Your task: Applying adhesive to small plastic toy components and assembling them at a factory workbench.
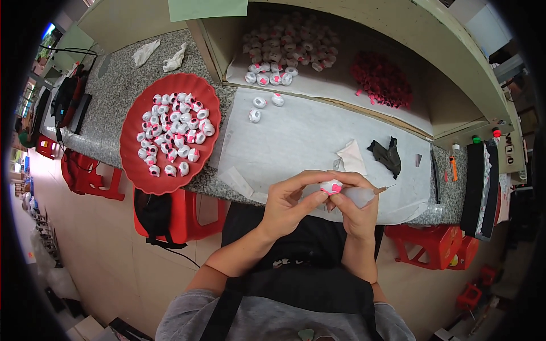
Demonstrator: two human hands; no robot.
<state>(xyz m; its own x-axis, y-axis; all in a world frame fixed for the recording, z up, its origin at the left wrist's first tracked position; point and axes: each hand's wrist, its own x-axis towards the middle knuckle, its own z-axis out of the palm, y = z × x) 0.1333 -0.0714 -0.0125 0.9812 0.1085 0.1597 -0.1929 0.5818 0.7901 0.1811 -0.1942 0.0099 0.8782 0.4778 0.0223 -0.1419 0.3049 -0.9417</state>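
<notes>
Bead (331,187) pinched in both my hands (284,207), right also gripping bottle (360,197); papered surface (284,150), tiled floor (114,244), red bowl (136,113) of beads (185,117).

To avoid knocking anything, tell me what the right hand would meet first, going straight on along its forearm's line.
The crumpled white tissue on the white sheet looks first in line ahead of the right hand. The hand seems raised, though, so it might pass above; depth is unclear.
</notes>
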